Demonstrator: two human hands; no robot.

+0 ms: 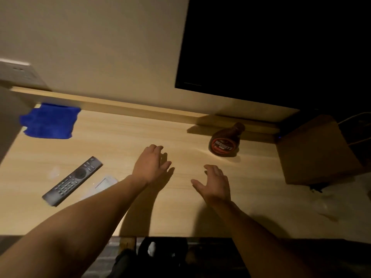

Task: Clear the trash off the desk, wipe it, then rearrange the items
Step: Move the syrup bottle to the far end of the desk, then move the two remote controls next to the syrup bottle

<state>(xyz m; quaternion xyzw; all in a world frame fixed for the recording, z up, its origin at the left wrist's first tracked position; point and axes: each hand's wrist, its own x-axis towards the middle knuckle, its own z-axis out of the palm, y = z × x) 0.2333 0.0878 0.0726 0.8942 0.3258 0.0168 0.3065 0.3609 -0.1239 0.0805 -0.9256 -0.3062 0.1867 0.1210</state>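
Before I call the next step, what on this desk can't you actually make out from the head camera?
- Paper bag: its inside is out of sight and its right side lies in deep shadow.
- Clear packet beside the remote: partly under the left forearm, print too faint to read.
- Small bits at the desk's near right: dim, unidentifiable.
- Cloth: blurred, so clean or dirty is unclear.
- Bottle: cap state unclear.

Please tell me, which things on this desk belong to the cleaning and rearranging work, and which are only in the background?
Part of the job:
- blue cloth
- remote control
- syrup bottle
- white card beside the remote
- desk
- left hand and right hand, both empty

Only background:
- dark screen
- wall socket
- brown paper bag
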